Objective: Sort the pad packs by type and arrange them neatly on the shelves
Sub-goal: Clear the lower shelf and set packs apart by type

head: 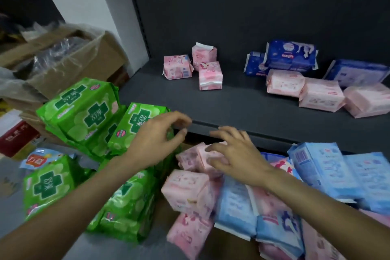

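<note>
On the dark shelf (pixel 242 99) stand three small pink packs (pixel 210 75) at the back left, dark blue packs (pixel 289 56) at the back right and larger pale pink packs (pixel 320 95) in front of them. Below the shelf edge lies a mixed heap of pink packs (pixel 185 190) and light blue packs (pixel 322 171). Green packs (pixel 80 110) are piled at the left. My left hand (pixel 156 139) hovers with curved fingers over a green pack (pixel 135 124), holding nothing. My right hand (pixel 232 154) reaches onto a small pink pack (pixel 211 160), its fingers spread over it.
A cardboard box (pixel 69 59) lined with clear plastic stands at the left, beside a white wall (pixel 88 6). A red carton (pixel 14 135) lies at the far left. A light blue snack bag (pixel 40 159) sits beside the lower green packs.
</note>
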`<move>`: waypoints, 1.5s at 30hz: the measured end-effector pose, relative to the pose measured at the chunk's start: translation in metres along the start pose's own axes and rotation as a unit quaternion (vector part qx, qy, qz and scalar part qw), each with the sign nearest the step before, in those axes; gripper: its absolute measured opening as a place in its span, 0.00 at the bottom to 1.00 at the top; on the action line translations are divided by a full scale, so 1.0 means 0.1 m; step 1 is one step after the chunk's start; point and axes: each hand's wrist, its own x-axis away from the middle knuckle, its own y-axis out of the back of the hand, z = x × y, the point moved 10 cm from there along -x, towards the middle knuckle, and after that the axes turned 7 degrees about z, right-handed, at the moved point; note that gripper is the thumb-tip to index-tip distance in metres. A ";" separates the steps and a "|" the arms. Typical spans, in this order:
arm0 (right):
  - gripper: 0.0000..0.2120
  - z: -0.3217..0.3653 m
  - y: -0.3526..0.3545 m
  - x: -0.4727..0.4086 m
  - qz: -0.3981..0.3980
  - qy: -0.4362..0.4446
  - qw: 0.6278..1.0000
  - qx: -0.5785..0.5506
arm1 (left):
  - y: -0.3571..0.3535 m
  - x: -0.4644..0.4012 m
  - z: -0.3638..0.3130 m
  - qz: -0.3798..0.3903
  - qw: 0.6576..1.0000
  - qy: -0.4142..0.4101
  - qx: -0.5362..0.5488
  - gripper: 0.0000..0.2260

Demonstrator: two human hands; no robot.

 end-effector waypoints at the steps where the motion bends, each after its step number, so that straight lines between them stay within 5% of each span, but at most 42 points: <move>1: 0.28 -0.12 0.16 -0.07 -0.014 -0.012 1.000 -0.002 | 0.01 -0.21 0.07 -0.015 1.000 -0.011 0.017 0.09; 6: 0.22 -0.92 0.60 -0.52 -0.006 -0.112 0.994 -0.010 | -0.04 -1.09 0.64 -0.070 0.997 0.029 -0.010 0.14; 15: 0.32 -1.57 0.47 -1.85 0.005 -0.164 0.986 -0.011 | -0.23 -2.09 1.67 0.002 0.976 0.140 -0.168 0.33; 22: 0.29 -1.82 0.15 -2.56 0.088 -0.211 0.974 -0.001 | -0.34 -2.66 2.29 0.044 0.962 0.203 -0.179 0.41; 25: 0.23 -1.87 0.27 -2.58 0.030 -0.210 0.977 0.014 | -0.39 -2.84 2.46 0.064 0.953 0.222 -0.195 0.44; 28: 0.18 -1.89 0.37 -2.56 -0.013 -0.203 0.979 0.012 | -0.40 -2.93 2.50 0.052 0.945 0.214 -0.243 0.44; 32: 0.26 -2.00 0.28 -2.49 0.006 -0.238 0.971 0.009 | -0.28 -3.09 2.46 0.022 0.921 0.181 -0.345 0.33; 36: 0.27 -1.99 0.24 -2.37 -0.026 -0.268 0.961 0.061 | -0.41 -3.04 2.67 0.095 0.947 0.244 -0.187 0.34; 39: 0.29 -1.95 0.32 -2.24 -0.044 -0.271 0.961 0.037 | -0.39 -2.88 2.53 0.090 0.939 0.274 -0.189 0.34; 42: 0.35 -1.90 0.51 -1.93 -0.073 -0.266 0.959 -0.056 | -0.33 -2.77 2.14 0.070 0.946 0.235 -0.210 0.38; 45: 0.38 -1.90 0.72 -1.48 -0.096 -0.255 0.938 -0.213 | -0.22 -2.56 1.61 0.036 0.975 0.183 -0.121 0.38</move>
